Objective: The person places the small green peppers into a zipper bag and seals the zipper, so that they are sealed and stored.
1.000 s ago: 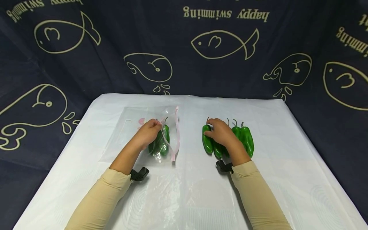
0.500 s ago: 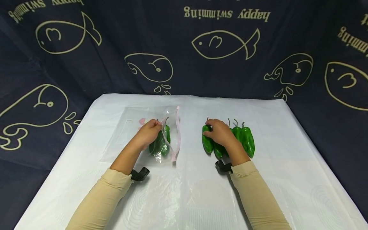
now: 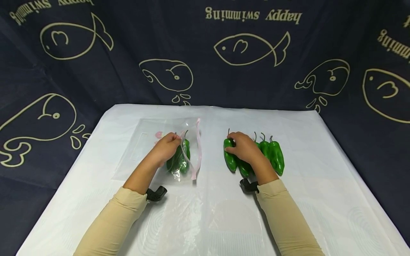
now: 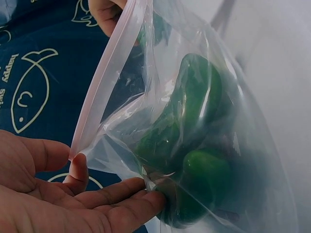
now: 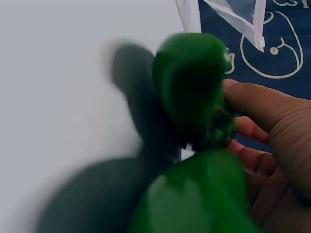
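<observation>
My left hand (image 3: 166, 147) pinches the pink-edged mouth of a clear zip bag (image 3: 129, 156), which lies on the left side of the table. Inside the bag are green peppers (image 4: 199, 92), long and glossy with thin stems. The left wrist view shows thumb and forefinger at the pink zip strip (image 4: 97, 97). Over on the right, my right hand (image 3: 245, 146) grips the leftmost green pepper (image 3: 230, 160) of a row near its stem end. In the right wrist view the thumb (image 5: 262, 99) lies against that pepper, with another pepper (image 5: 194, 199) close in front.
Several more green peppers (image 3: 276, 158) lie side by side at the right, partly hidden by the right hand. A white cloth (image 3: 320, 199) covers the table. Behind it hangs a dark blue curtain (image 3: 205, 89) with fish drawings.
My right hand's pepper has shifted slightly left, away from the row, and its stem sits a little higher in view. The left hand and the bag hold still.
</observation>
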`<state>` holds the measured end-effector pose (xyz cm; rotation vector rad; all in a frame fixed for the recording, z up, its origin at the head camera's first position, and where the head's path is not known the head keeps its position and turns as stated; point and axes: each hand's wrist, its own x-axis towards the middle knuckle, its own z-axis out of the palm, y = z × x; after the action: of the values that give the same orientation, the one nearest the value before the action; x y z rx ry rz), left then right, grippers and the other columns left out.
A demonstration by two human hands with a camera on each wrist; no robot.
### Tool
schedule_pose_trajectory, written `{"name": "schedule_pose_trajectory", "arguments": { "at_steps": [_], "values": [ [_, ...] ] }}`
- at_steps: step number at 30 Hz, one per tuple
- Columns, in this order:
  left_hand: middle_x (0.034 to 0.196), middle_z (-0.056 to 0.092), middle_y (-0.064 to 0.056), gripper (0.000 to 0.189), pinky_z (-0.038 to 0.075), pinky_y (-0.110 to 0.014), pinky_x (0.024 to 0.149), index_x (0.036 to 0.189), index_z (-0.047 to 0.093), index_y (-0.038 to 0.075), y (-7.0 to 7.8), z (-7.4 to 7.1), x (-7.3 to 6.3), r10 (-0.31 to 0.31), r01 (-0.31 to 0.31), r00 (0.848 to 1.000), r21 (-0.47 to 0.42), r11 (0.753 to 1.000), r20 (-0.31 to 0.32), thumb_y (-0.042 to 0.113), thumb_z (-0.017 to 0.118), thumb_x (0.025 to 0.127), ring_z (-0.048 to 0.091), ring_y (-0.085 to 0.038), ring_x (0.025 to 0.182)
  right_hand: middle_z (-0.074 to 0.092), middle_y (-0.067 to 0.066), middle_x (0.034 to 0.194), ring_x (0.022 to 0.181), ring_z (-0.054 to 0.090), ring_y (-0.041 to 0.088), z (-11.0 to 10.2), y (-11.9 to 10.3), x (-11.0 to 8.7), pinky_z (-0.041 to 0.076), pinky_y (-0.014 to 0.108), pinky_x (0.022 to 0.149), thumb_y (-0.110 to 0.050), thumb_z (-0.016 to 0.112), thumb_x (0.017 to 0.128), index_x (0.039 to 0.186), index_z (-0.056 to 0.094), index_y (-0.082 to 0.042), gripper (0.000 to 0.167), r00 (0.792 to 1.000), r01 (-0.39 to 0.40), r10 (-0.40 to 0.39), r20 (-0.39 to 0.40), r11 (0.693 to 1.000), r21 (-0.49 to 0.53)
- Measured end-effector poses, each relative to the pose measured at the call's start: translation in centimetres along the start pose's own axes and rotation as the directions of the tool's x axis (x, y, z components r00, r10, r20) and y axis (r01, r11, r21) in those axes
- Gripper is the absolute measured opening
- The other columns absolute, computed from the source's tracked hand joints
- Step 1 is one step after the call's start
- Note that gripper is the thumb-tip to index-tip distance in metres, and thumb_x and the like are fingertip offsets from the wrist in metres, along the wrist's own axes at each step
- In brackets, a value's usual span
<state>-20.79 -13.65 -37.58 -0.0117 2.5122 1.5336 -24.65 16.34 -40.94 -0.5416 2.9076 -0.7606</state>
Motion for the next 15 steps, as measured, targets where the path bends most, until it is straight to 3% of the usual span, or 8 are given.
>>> {"name": "schedule_pose_trajectory", "arguments": {
  "at_steps": [7,15],
  "values": [
    [0.108,0.05,-0.015,0.025,0.039,-0.04,0.085,0.114,0.052,0.0,-0.06,0.03,-0.01,0.0,0.0,1.0,-0.003,1.0,0.0,0.022,0.042,0.106,0.046,-0.03,0.102,0.055,0.014,0.133,0.111,0.059,0.032,-0.06,-0.27,0.03,0.051,0.046,0.086,-0.025,0.074,0.092,0.136,0.056,-0.004,0.053,0.998,0.035,-0.028,-0.06,0.992,0.123],
    [0.11,0.05,-0.016,0.026,0.039,-0.041,0.087,0.115,0.051,0.0,-0.1,-0.01,-0.06,0.0,0.0,1.0,-0.014,1.0,0.004,0.022,0.042,0.106,0.046,-0.03,0.104,0.057,0.009,0.13,0.115,0.059,0.031,-0.24,-0.77,0.04,0.05,0.046,0.09,-0.027,0.074,0.092,0.135,0.056,-0.008,0.051,0.99,0.069,-0.034,-0.133,0.961,0.268]
  ]
}}
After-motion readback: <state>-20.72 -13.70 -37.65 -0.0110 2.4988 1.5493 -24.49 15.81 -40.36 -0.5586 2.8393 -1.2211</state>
